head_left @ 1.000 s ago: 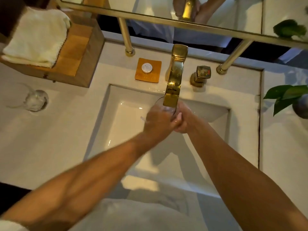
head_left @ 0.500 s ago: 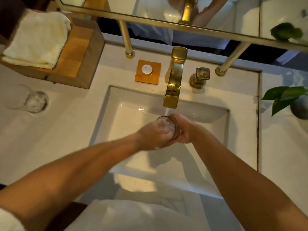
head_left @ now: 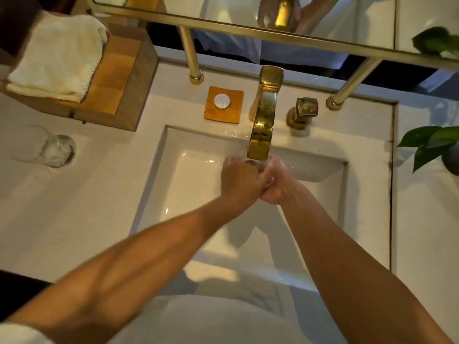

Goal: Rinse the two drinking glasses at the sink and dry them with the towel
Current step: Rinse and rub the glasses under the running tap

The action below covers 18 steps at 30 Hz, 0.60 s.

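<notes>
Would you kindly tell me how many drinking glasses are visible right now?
2. One drinking glass sits on the counter left of the sink. The other glass is under the gold faucet, gripped by the left hand and right hand, mostly hidden.

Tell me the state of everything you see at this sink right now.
Held glass: under the faucet spout, gripped by both hands.
Left hand: curled round the held glass.
Right hand: grips it from the other side.
Second glass: on the counter, untouched.
Towel: folded on the wooden box.
</notes>
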### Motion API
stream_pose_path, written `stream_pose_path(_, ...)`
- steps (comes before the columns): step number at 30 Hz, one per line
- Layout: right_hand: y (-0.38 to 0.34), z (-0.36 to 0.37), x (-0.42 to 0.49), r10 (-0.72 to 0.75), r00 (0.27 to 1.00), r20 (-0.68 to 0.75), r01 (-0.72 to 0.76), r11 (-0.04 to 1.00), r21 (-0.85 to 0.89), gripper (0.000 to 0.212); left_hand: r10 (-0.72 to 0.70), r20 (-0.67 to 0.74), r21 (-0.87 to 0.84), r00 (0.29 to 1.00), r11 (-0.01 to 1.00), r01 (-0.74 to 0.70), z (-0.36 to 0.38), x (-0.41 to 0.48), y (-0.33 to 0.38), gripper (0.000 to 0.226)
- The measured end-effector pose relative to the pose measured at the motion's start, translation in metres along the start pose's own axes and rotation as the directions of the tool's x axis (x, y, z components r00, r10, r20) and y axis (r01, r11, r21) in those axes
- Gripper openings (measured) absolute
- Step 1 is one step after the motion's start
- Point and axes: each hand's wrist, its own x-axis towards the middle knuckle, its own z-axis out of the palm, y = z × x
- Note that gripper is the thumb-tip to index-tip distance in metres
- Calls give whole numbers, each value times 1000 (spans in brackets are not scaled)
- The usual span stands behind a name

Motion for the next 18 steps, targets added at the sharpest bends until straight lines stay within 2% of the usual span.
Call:
stream_pose_path(1, 1, 3, 2, -44, 999, 0, 44, 999, -17, 34, -270, -30, -173, 962, 950, 261, 4, -2, 11, 34)
stream_pose_path(2, 4, 5, 3, -77, 997, 0, 77, 997, -16, 33, -466, -18, -296, 885, 848, 440, 6, -4, 19, 29)
stream_pose_path(3, 8, 7, 5, -93, 996, -6, 93, 996, -19, 33, -527, -19, -303, 850, 813, 497, 8, -5, 22, 27)
stream_pose_path(4, 12, 5, 9, -106, 994, -16, 106, 994, 7, 32, -463, -57, -224, 885, 869, 441, 12, -7, 20, 27)
stream_pose_path(5, 15, 3, 10, -102, 995, -9, 103, 994, 47, 32, -296, -99, -91, 950, 953, 288, 18, -12, 17, 24)
stream_pose_path(6, 16, 0, 8, -81, 997, 11, 80, 995, 61, 35, -38, -107, 69, 993, 997, 46, 24, -19, 10, 20)
stream_pose_path(7, 16, -4, 5, -36, 999, 35, 34, 999, 41, 39, 271, -82, 211, 959, 945, -249, 27, -23, -2, 19)
stream_pose_path(8, 14, -8, 1, 17, 998, 67, -15, 999, -30, 43, 533, 0, 302, 846, 806, -508, 25, -20, -23, 23)
stream_pose_path(9, 12, -11, -3, 74, 993, 92, -63, 991, -115, 46, 713, 113, 307, 692, 637, -707, 19, -12, -44, 26)
stream_pose_path(10, 12, -14, -8, 117, 988, 96, -95, 974, -205, 48, 811, 204, 241, 549, 502, -831, 12, -4, -61, 27)
stream_pose_path(11, 11, -15, -10, 141, 985, 99, -114, 965, -236, 48, 847, 269, 169, 458, 427, -889, 7, 4, -71, 28)
stream_pose_path(12, 11, -14, -11, 140, 985, 97, -116, 969, -219, 46, 834, 310, 146, 458, 434, -889, 1, 9, -72, 32)
stream_pose_path(13, 10, -12, -10, 114, 990, 78, -99, 979, -177, 44, 769, 301, 173, 563, 537, -826, 2, 10, -66, 37)
stream_pose_path(14, 9, -8, -5, 61, 997, 46, -55, 992, -117, 42, 634, 222, 225, 741, 706, -672, 9, 5, -55, 41)
stream_pose_path(15, 8, -4, -1, 20, 1000, 21, -18, 998, -63, 41, 406, 102, 164, 908, 894, -418, 16, -3, -38, 43)
stream_pose_path(16, 8, 1, 3, -12, 1000, 15, 13, 1000, -20, 41, 120, -17, -11, 993, 993, -121, 24, -12, -18, 46)
stream_pose_path(17, 9, 4, 6, -46, 999, 18, 46, 999, 26, 42, -130, -66, -217, 989, 970, 113, 31, -21, 0, 46)
stream_pose_path(18, 11, 3, 7, -68, 997, 37, 65, 996, 65, 44, -246, -102, -293, 964, 934, 207, 33, -26, 10, 44)
